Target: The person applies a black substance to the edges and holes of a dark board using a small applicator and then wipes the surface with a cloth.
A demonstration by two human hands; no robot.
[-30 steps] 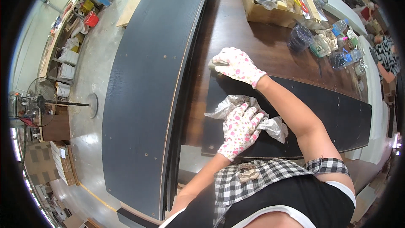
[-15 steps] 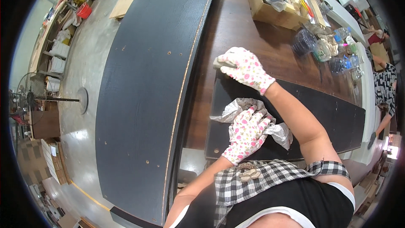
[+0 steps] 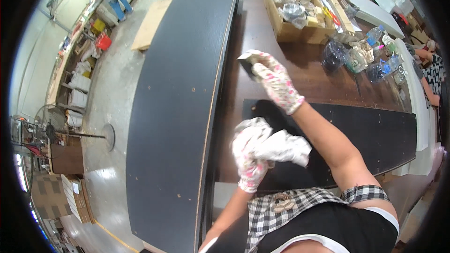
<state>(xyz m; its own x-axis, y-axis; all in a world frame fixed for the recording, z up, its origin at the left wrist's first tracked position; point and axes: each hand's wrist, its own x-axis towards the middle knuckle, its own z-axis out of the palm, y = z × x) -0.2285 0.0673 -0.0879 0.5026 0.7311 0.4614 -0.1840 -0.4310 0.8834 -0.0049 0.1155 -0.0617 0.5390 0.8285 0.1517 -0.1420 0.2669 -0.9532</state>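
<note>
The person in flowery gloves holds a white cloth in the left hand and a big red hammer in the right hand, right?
Not quite. The head view shows the right hand in its flowery glove gripping a small dark block, not a red hammer. The left hand does hold the crumpled white cloth, over the long dark board.

Matt black board (image 3: pixel 178 112), glossy brown wooden table (image 3: pixel 281 70), soft white cloth (image 3: pixel 281 147)

Floral-print work gloves on both hands — checked black-and-white top, dark apron.
</note>
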